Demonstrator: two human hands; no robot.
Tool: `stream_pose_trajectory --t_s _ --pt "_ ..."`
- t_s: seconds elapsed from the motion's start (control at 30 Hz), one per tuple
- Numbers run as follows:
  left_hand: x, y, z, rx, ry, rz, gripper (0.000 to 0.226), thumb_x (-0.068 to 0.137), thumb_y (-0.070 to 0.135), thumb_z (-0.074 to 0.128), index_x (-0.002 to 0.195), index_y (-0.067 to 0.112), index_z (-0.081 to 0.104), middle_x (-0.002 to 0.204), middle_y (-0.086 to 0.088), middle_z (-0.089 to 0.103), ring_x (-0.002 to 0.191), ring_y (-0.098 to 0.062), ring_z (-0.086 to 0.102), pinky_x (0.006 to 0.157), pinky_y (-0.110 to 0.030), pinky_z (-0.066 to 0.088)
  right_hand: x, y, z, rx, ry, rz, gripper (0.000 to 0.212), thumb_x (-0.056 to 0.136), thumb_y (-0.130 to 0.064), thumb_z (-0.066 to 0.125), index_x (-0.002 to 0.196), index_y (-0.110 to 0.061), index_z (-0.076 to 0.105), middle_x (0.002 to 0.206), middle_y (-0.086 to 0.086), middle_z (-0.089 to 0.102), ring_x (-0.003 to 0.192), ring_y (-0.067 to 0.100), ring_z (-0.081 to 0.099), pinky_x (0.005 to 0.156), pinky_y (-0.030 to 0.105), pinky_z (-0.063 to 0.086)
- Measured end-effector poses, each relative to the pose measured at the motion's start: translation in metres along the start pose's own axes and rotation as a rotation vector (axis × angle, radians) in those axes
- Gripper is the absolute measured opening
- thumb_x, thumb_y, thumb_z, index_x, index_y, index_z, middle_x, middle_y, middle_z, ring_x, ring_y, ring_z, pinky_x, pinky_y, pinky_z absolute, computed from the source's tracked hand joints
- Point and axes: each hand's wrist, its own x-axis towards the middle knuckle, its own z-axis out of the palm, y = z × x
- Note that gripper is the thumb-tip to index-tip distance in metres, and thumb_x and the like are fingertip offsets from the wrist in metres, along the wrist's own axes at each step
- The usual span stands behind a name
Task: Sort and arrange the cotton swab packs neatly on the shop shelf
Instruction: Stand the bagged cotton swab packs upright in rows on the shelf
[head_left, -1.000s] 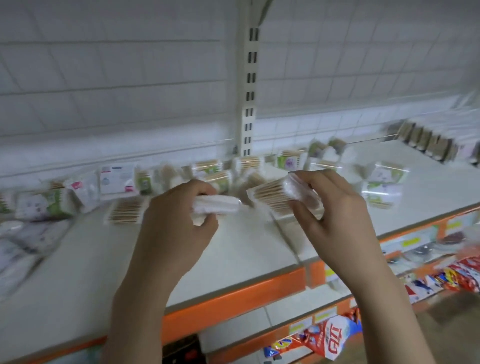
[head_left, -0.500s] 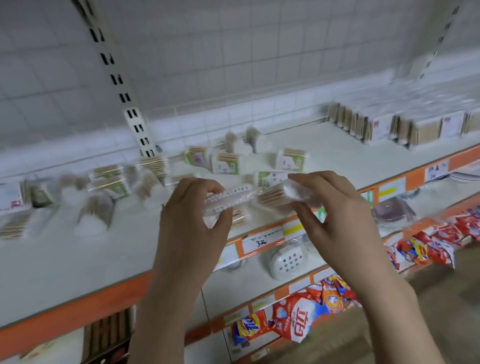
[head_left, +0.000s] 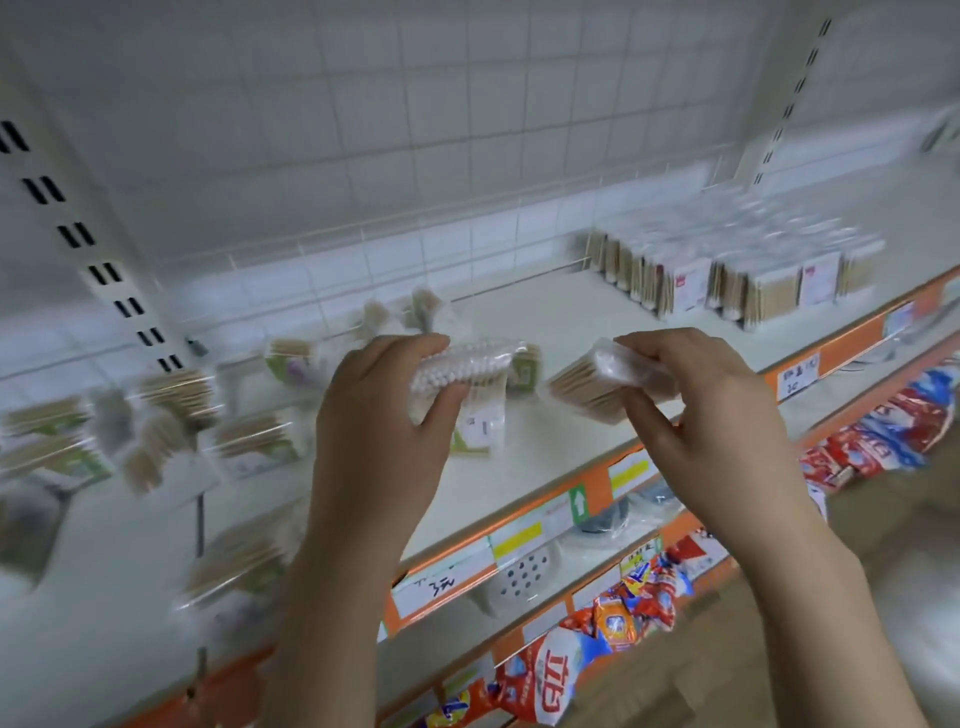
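Two cotton swab packs are held above the shelf (head_left: 519, 457), one in each hand, both clear of the surface

Left hand (head_left: 384, 415): fingers and thumb curled round a clear pack (head_left: 462, 364), its white swab tips turned toward the camera

Right hand (head_left: 696, 410): fingertips and thumb pinched on the second pack (head_left: 602, 384); tan sticks are seen fanned out toward the left, plastic wrap bunched under the fingers

The two packs are carried near each other but apart, over the middle stretch of the shelf

To the left, loose packs (head_left: 249, 441) are scattered at mixed angles, much blurred. To the right, at the back, a tidy row (head_left: 727, 280) of packs is stood on edge. Bare shelf lies between the scatter and the row

Step judged in hand: transfer of two picked packs from the scatter toward the tidy row. Much of the sorting is judged outstanding, given how many packs lie loose

Next move is judged to call for: both packs turned upright to match the row, set down on edge against its near end, and released without the neighbours being knocked over. Which sort each pack belongs with cannot be told; labels are blurred

Orange price strip (head_left: 587, 499) noted along the shelf front, bagged goods (head_left: 550, 675) below
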Motion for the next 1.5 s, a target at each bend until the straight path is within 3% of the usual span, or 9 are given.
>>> stream_pose_trajectory --t_s 0.07,0.27,0.47,0.57,0.73,0.83,1.0,1.2,1.5 --pt "0.011 0.0 0.01 -0.03 -0.009 0.026 0.031 0.08 0.017 0.07 0.11 0.018 0.064 0.103 0.007 0.062 0.099 -0.019 0.058 0.086 -0.033 0.047 0.007 0.007 0.0 -0.008 0.007 0.004 0.035 0.076 0.007 0.064 0.108 -0.006 0.063 0.099 0.006 0.063 0.091 0.027 0.055 0.073 0.014 0.029" --pt "0.035 0.001 0.039 -0.066 -0.023 0.083 0.033 0.081 0.015 0.069 0.114 0.016 0.064 0.101 0.007 0.061 0.09 -0.013 0.056 0.082 -0.016 0.038 0.024 0.033 0.004 -0.018 0.009 0.007 0.036 0.078 0.008 0.063 0.11 -0.008 0.064 0.102 0.003 0.063 0.096 0.023 0.055 0.078 0.013 0.032" --pt "0.053 0.016 0.083 -0.055 0.007 0.1 0.029 0.08 0.012 0.07 0.109 0.012 0.066 0.101 0.01 0.052 0.091 0.005 0.044 0.081 -0.014 0.04 0.044 0.081 0.008 0.012 0.026 0.016 0.036 0.079 0.008 0.061 0.111 -0.009 0.065 0.107 0.005 0.06 0.099 0.024 0.055 0.082 0.025 0.043" --pt "0.06 0.032 0.115 0.003 -0.007 0.084 0.03 0.078 0.011 0.071 0.108 0.011 0.067 0.1 0.009 0.048 0.088 0.007 0.038 0.08 -0.001 0.029 0.056 0.12 0.003 -0.001 0.011 -0.009 0.036 0.078 0.01 0.062 0.109 -0.008 0.067 0.102 0.008 0.06 0.095 0.027 0.056 0.078 0.025 0.043" --pt "0.069 0.067 0.169 0.064 -0.026 0.014 0.03 0.08 0.011 0.068 0.11 0.013 0.066 0.098 0.01 0.046 0.083 0.005 0.039 0.075 -0.01 0.03 0.084 0.194 -0.01 -0.038 -0.072 -0.087 0.036 0.075 0.011 0.065 0.107 -0.007 0.068 0.097 0.009 0.063 0.088 0.028 0.058 0.076 0.019 0.037" --pt "0.074 0.086 0.194 0.105 -0.031 -0.003 0.031 0.078 0.007 0.07 0.108 0.009 0.067 0.097 0.002 0.055 0.084 -0.008 0.048 0.077 -0.01 0.03 0.105 0.231 -0.018 -0.038 -0.104 -0.126 0.04 0.074 0.011 0.066 0.11 -0.006 0.066 0.097 0.011 0.064 0.091 0.031 0.058 0.077 0.017 0.035" --pt "0.075 0.105 0.222 0.193 -0.017 0.007 0.032 0.072 0.001 0.074 0.103 0.005 0.068 0.093 -0.009 0.065 0.081 -0.028 0.062 0.079 -0.026 0.043 0.141 0.266 -0.021 -0.01 -0.172 -0.199 0.042 0.074 0.008 0.066 0.114 -0.005 0.063 0.105 0.011 0.065 0.099 0.031 0.057 0.083 0.03 0.043" --pt "0.066 0.111 0.235 0.337 0.03 -0.032 0.035 0.07 0.003 0.077 0.104 0.006 0.069 0.094 -0.01 0.068 0.088 -0.032 0.061 0.083 -0.034 0.045 0.162 0.28 -0.006 -0.015 -0.315 -0.333 0.033 0.077 0.006 0.061 0.106 -0.009 0.066 0.098 0.008 0.066 0.092 0.028 0.057 0.076 0.025 0.036" --pt "0.055 0.123 0.252 0.383 0.064 -0.074 0.034 0.066 0.003 0.08 0.098 0.007 0.068 0.086 -0.008 0.068 0.079 -0.032 0.061 0.072 -0.043 0.052 0.174 0.3 0.014 0.044 -0.386 -0.374 0.032 0.083 0.006 0.056 0.11 -0.007 0.067 0.105 0.008 0.065 0.101 0.027 0.054 0.099 0.024 0.029"
